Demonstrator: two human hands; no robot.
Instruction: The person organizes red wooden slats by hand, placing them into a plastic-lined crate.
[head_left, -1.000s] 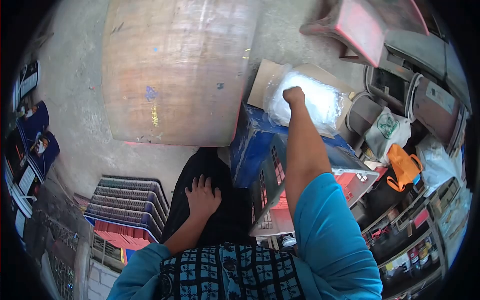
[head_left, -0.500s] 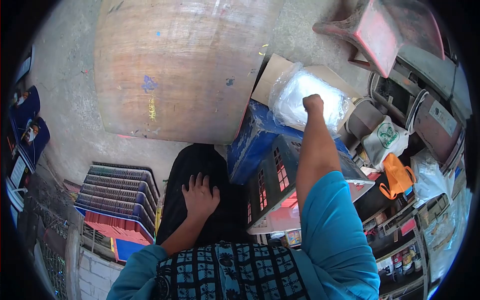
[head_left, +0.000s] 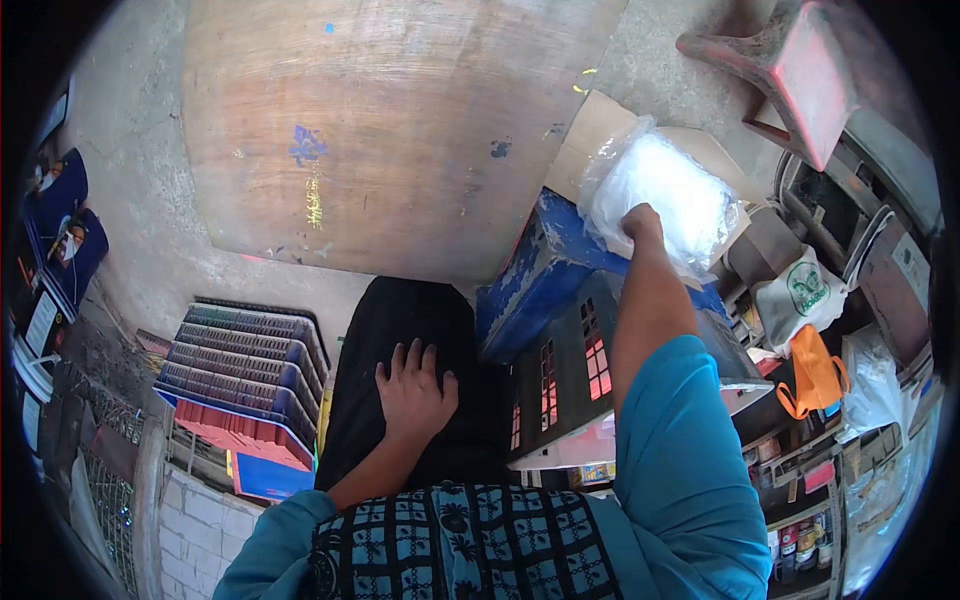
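My left hand [head_left: 417, 392] lies flat on the black cloth [head_left: 375, 345] over my lap, fingers spread, holding nothing. My right arm reaches forward to a pile of clear plastic bags [head_left: 672, 185], shiny and partly washed out by glare. There my right hand [head_left: 642, 222] is closed at the near left part of the pile, its fingers curled on the thin plastic. How much plastic they grip is hidden. Under the pile is an open cardboard box [head_left: 583, 135], resting on a worn blue box [head_left: 535, 262].
A wooden board [head_left: 400, 130] spreads out in front. Stacked baskets [head_left: 240, 360] stand at left, a grey plastic crate [head_left: 560, 375] by my right leg. Farther right are a red stool [head_left: 810, 85], an orange bag [head_left: 815, 370] and a white bag [head_left: 800, 290].
The view has shifted, so surroundings sit farther right. My right hand has moved from the middle of the plastic pile toward its near left side. My left hand stays on my lap.
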